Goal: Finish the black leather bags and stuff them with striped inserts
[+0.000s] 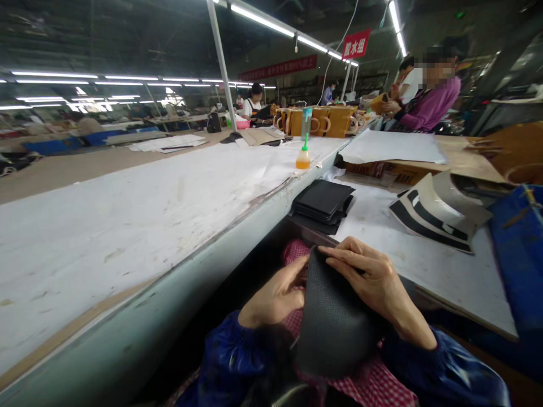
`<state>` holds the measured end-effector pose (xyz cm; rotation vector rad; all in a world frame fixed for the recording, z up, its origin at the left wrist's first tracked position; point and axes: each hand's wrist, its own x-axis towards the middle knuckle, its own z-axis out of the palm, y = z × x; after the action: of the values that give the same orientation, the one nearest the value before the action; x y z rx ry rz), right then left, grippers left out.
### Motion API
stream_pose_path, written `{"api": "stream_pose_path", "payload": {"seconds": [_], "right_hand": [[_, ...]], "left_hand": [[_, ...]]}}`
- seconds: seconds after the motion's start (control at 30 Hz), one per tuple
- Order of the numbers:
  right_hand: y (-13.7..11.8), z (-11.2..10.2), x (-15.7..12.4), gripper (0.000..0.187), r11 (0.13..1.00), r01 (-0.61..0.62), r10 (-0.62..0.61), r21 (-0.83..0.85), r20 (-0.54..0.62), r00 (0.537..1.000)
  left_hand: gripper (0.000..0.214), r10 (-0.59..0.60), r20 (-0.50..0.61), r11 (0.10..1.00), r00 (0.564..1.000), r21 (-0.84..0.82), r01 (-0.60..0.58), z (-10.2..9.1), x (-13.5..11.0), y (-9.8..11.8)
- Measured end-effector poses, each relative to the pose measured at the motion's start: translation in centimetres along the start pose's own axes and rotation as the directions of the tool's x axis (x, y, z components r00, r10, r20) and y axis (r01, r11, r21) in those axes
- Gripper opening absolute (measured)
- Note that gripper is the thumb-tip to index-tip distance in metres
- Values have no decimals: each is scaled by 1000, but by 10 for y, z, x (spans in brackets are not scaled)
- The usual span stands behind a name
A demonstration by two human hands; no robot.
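Both hands work low in the person's lap, below the desk edge, on one black leather piece (335, 322) that curves over a red checked apron (373, 384). The right hand (377, 282) lies flat on top of the piece, fingers spread and pressing along its upper edge, thumb side toward the body; its grip is closed lightly onto the leather rather than clenched. The left hand (275, 299) comes in from the other side with its fingers curled against the left edge of the same piece, pinching or folding it, though the fingertips are hidden behind the leather, so exactly how tight they are cannot be told. As a judgement, this piece is mid-handling: it is bent, not flat, and has not been set on any pile. A stack of black leather pieces (322, 204) sits on the desk (445, 265) just ahead of the hands, and a fan of black-and-cream cut pieces (436, 217) lies to the right of it; which of these are finished cannot be told. Room is tight: the long paper-covered bench (127, 215) runs close on the left with its rim near the left forearm, the desk edge stands just above the right hand, and a blue bin (517, 249) closes the far right. A small glue bottle (302, 158) stands well apart on the bench, and another person in a purple top (428, 107) works farther down.
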<state>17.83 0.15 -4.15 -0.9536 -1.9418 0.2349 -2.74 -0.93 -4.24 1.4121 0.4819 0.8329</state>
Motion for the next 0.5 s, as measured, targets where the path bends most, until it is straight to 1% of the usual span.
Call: {"api": "stream_pose_path", "payload": {"seconds": [0.13,0.2,0.3,0.33,0.43,0.5], "right_hand": [[5,1,1,23,1000,-20,20,19,-27,999],[9,1,0,23,1000,-21,22,9,-29,999],[14,1,-2,22,999,-32,31,-38,-18,999],[15,2,-2,22,998,-37,37,-58,-7,999],[18,5,-2,22,994,-40,43,-99,27,999],[17,8,0,22,994,-19,23,-107,35,999]], "left_hand": [[58,1,-24,999,1000,-51,-2,-2,6,-14],[53,-15,-92,999,996,-54,10,0,10,-18],[37,-4,-234,1000,972,1,4,4,16,-19],[34,3,-261,1000,965,17,2,6,18,-19],[35,-10,-268,1000,963,-2,10,9,25,-19],[35,-17,-278,1000,960,-25,10,11,28,-22]]}}
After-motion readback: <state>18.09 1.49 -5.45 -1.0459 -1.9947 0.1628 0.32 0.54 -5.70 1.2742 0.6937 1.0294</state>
